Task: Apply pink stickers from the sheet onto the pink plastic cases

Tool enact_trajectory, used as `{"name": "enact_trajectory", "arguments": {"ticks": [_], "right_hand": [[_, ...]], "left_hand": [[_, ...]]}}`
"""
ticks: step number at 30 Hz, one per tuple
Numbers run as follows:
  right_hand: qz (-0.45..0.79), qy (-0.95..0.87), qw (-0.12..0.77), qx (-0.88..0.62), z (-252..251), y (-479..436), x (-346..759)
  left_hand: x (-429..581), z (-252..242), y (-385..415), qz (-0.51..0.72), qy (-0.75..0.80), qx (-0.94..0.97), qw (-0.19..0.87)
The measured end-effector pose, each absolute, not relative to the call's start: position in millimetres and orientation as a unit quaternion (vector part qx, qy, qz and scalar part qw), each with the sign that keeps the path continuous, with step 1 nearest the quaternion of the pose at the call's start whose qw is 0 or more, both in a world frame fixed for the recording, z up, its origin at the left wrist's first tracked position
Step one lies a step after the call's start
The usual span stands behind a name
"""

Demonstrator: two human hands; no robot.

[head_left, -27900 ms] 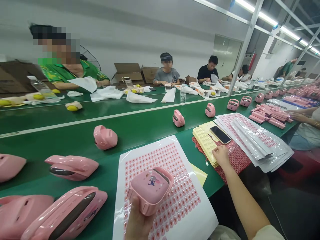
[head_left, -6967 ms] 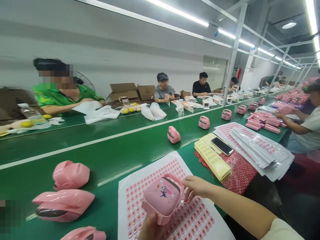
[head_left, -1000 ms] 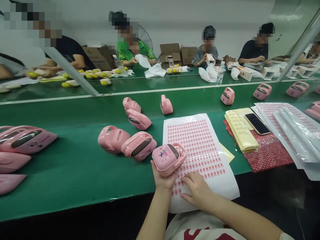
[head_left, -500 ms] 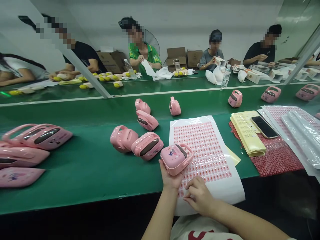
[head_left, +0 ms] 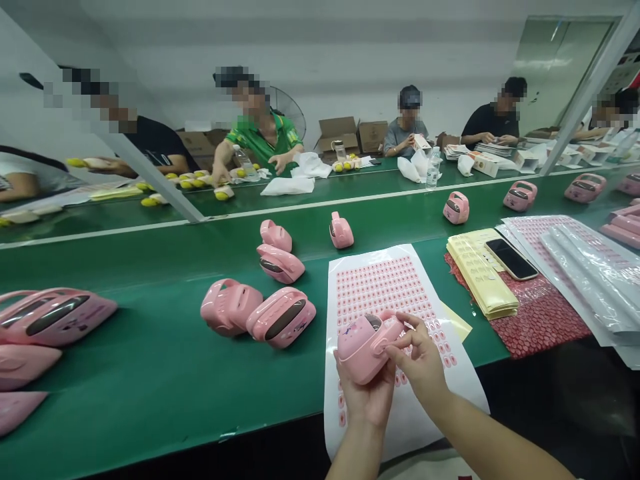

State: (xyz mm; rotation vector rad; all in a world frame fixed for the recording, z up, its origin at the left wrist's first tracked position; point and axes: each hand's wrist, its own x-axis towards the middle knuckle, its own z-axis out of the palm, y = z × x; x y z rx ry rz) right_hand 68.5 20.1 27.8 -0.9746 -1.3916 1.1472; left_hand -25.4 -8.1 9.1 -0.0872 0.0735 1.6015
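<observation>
Head view: left fingers (head_left: 339, 366) grip pink case (head_left: 362, 355); right fingers (head_left: 417, 339) pinch its side; sheet (head_left: 375, 289) overhangs bench edge (head_left: 225, 435).

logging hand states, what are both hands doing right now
Left hand: holding the pink case from below.
Right hand: partly curled against the pink case's side; whether it grips cannot be told.

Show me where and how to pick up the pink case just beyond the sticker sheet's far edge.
Probably by its handle, coming from above: the handle stands up from the top of the pink case, which sits apart from the other cases.
</observation>
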Motion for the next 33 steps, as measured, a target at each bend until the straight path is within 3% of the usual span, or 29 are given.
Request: {"name": "enact_trajectory", "arguments": {"ticks": [13,23,33], "right_hand": [[0.412,-0.631,0.499,-0.429,30.2,20.5,69.1],[0.203,-0.717,0.536,-0.396,34.0,16.0,65.9],[0.283,-0.699,0.473,-0.455,20.3,27.9,72.2]], "left_hand": [[-19.5,13.0,-10.6,0.718,0.046,-0.076,0.691],[-20.0,9.8,-12.9,0.722,0.062,-0.094,0.683],[-26.5,7.0,-14.4,0.717,0.059,-0.031,0.694]]}}
